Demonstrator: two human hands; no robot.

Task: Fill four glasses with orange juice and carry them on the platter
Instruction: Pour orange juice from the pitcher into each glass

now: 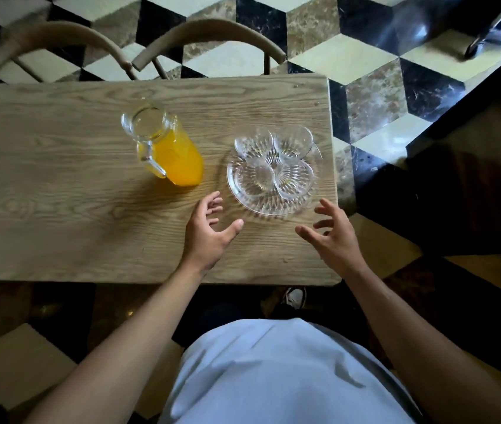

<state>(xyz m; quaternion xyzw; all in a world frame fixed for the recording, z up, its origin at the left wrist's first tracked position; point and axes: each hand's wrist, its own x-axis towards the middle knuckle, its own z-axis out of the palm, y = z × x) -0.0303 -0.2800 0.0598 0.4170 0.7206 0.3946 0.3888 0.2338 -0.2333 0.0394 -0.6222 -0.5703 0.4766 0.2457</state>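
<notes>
- Left hand [209, 229] and right hand [333, 235]: fingers spread, empty, flanking the platter [243, 191] at centre right.
- Four empty glasses [293, 142] crowd the platter.
- Juice pitcher [176, 154] stands left of it; chairs [209, 38] at the top.

Single head-worn wide view, looking steeply down from above, table [59, 179] close below, floor [365, 71] beyond

On the wooden tabletop [59, 179] a glass pitcher [163, 148] of orange juice stands left of a clear platter [244, 195] carrying four empty glasses [273, 162]. The left hand [209, 231] and right hand [335, 237] hover spread-fingered, empty, near the platter's front rim.
</notes>
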